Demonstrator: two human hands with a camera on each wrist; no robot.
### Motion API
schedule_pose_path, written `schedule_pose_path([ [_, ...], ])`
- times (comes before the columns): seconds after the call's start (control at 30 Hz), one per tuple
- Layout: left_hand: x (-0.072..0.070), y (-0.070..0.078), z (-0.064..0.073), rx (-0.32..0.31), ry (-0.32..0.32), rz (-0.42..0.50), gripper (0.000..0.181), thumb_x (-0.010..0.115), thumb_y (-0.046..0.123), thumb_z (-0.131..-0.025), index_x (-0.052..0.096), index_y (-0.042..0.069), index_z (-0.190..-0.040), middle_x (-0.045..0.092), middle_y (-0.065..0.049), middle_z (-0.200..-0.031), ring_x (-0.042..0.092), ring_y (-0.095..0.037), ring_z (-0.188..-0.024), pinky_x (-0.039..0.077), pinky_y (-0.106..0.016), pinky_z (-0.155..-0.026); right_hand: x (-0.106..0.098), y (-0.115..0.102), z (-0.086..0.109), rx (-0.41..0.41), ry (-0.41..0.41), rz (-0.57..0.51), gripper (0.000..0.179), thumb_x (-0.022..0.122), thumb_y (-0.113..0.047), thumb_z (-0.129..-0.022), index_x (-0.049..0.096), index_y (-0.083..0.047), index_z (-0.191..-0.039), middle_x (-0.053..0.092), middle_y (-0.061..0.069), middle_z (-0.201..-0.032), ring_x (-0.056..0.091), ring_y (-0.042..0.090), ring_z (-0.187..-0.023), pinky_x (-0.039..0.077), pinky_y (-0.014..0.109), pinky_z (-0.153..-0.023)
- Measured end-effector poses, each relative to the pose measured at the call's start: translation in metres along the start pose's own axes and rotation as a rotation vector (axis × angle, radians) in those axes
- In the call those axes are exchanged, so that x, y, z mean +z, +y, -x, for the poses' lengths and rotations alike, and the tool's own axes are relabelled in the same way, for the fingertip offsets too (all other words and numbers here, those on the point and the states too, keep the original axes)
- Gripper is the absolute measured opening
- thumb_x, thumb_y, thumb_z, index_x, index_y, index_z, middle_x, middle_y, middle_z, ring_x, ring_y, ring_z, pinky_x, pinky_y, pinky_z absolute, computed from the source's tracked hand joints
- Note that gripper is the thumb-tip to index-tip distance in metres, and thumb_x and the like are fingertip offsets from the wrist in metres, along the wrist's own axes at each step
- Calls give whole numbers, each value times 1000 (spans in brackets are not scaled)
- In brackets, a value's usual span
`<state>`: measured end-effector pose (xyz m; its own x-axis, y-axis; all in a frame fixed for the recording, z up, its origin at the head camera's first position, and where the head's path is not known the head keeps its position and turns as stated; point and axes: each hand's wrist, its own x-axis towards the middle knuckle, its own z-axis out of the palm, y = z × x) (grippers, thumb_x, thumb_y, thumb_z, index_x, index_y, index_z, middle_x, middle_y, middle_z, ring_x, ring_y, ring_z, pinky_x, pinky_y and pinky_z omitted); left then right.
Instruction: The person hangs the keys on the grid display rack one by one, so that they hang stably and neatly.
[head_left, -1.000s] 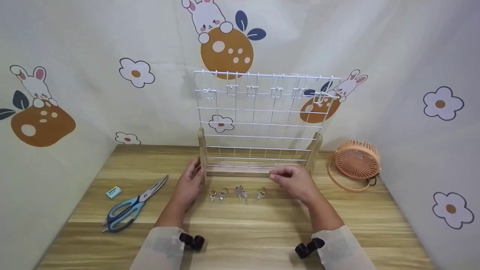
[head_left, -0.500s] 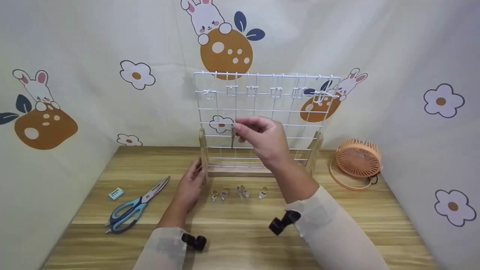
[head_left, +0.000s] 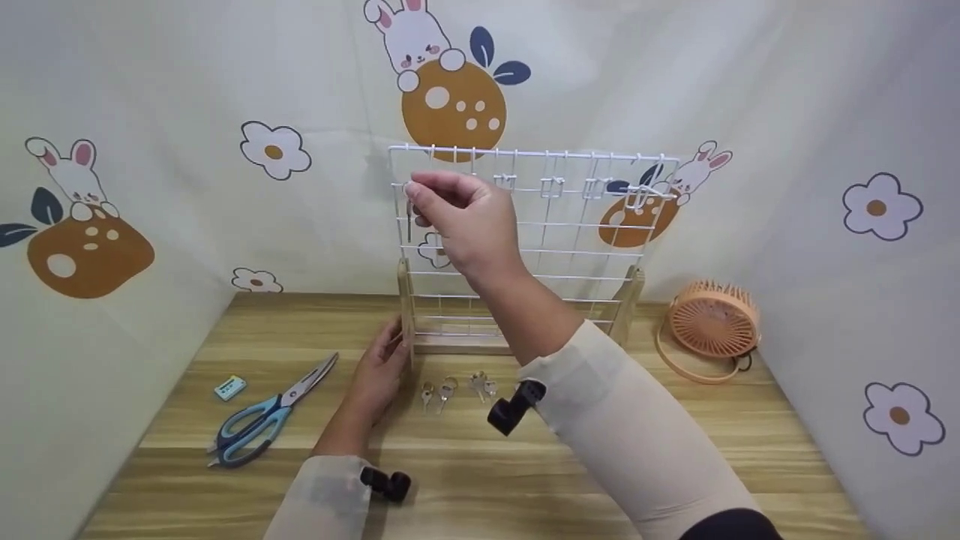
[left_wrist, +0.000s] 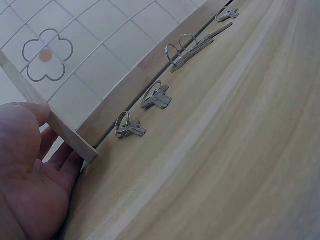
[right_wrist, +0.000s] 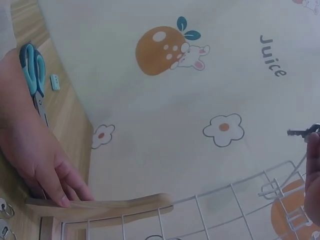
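My right hand pinches a key between thumb and fingertips at the upper left of a white wire grid rack. The key hangs downward in the head view; its ring is mostly hidden by the fingers. In the right wrist view the same key is near a small white wire hook. Low at the rack's left side, my left hand grips the rack's wooden leg, thumb on one side and fingers on the other. More keys on rings lie on the table along the rack's base.
Several white hooks hang along the rack's upper part. Blue-handled scissors and a small light-blue item lie to the left. An orange fan stands to the right. A patterned cloth wall rises behind the rack.
My right hand has risen from the rack's base, up and left to its upper left corner, with the key in it. The left hand stays on the wooden leg.
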<state>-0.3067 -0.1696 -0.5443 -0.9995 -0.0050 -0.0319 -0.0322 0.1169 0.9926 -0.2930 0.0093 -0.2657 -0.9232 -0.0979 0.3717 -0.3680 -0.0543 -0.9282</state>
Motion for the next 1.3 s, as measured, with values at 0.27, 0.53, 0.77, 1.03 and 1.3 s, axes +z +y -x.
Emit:
schedule_pose_path([
  [0.27, -1, 1, 2, 18, -13, 10, 57, 54, 35, -113, 35, 31, -167, 32, -4, -176, 28, -31, -165, 28, -52, -136, -4, 14, -1, -10, 13, -51, 18, 81, -15, -97, 82, -7, -113, 80, 10, -101, 77, 16, -84, 68, 28, -81],
  [0.53, 1, -2, 1, 37, -9, 6, 59, 53, 30, -114, 32, 25, -169, 33, -8, -176, 32, -32, -164, 32, -50, -134, -36, 45, 20, -2, 49, -47, 18, 80, -13, -98, 81, -4, -113, 78, 14, -101, 77, 24, -88, 68, 32, -86],
  [0.77, 3, -2, 0, 39, -3, 27, 59, 52, 27, -114, 32, 25, -170, 35, -12, -175, 34, -32, -163, 35, -47, -133, -86, 93, 54, 50, 81, -20, 18, 78, -9, -98, 79, 2, -112, 77, 8, -92, 74, 17, -81, 67, 29, -80],
  [1.03, 2, -2, 0, 24, 9, 32, 60, 53, 26, -114, 32, 24, -170, 33, -9, -176, 33, -32, -163, 37, -48, -131, -137, 155, 82, 206, 67, 108, 21, 79, -14, -98, 79, 1, -112, 75, 3, -89, 70, 15, -79, 65, 26, -74],
  [1.3, 1, -2, -1, 26, 4, 20, 60, 53, 26, -114, 31, 24, -170, 31, -9, -177, 31, -33, -164, 35, -50, -132, -157, 205, 96, 335, 31, 230, 25, 82, -23, -96, 81, -4, -113, 75, 1, -89, 67, 14, -80, 61, 29, -72],
])
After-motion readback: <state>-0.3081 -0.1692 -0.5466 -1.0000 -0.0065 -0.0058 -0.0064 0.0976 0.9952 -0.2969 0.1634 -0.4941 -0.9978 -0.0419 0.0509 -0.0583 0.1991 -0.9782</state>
